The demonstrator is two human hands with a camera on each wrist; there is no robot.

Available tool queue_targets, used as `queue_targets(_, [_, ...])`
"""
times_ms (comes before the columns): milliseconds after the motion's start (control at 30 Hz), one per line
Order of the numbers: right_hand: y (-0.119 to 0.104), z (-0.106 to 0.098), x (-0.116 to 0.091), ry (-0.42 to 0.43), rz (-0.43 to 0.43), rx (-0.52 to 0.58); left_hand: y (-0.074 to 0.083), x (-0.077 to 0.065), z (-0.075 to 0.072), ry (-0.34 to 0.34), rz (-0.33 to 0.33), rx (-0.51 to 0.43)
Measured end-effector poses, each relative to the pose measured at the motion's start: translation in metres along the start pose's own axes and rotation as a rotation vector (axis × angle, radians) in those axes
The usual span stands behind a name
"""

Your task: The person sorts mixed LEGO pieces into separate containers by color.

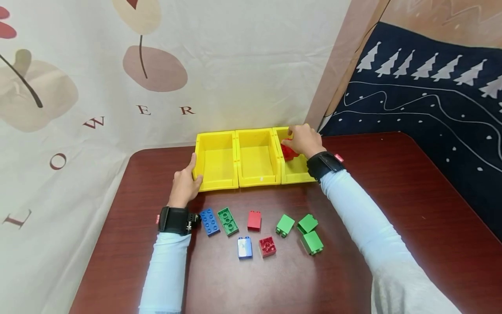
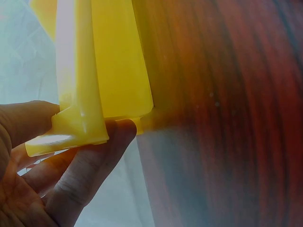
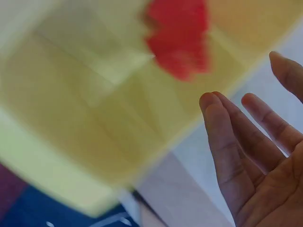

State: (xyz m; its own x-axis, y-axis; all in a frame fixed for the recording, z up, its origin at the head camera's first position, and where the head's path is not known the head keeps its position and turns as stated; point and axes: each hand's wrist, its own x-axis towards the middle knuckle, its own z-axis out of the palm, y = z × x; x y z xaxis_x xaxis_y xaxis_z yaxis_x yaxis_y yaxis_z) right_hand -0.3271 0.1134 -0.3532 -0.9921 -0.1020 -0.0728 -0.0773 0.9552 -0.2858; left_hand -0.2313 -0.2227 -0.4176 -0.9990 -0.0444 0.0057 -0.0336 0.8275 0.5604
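Three yellow bins stand joined in a row at the back of the table. My left hand grips the left bin's outer edge; in the left wrist view thumb and fingers lie on opposite sides of its yellow rim. My right hand is above the right bin, its fingers spread and holding nothing. Red toy building bricks lie in that bin beneath it, partly covered in the head view. In the right wrist view the red bricks are blurred and apart from the fingertips.
Loose bricks lie in front of the bins: a long blue one, a long green one, a small blue one, red ones and green ones. A printed cloth hangs behind the table.
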Motion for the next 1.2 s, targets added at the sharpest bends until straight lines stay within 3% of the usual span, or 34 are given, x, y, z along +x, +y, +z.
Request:
queue_targets(167, [-0.009,-0.013,-0.030,0.077,-0.093,0.014,-0.001,0.000,0.002,0.009,0.011,-0.001])
queue_targets(333, [-0.023,-0.005,-0.075,0.165,-0.298,-0.003,-0.003,0.001,0.002,0.012,0.018,0.009])
queue_targets(433, [-0.032,0.009,-0.104,0.176,-0.422,0.028,-0.003,0.001,0.002,0.019,0.018,0.015])
queue_targets(633, [-0.039,0.033,-0.158,0.112,-0.612,0.098,-0.002,0.001,0.002,0.019,0.025,0.012])
queue_targets(933, [-0.037,0.059,-0.210,-0.081,-0.736,0.018,-0.001,0.000,0.002,0.020,0.025,0.006])
queue_targets(1200, [-0.040,0.081,-0.221,-0.048,-0.765,-0.060,-0.002,0.001,0.001,0.007,0.023,0.002])
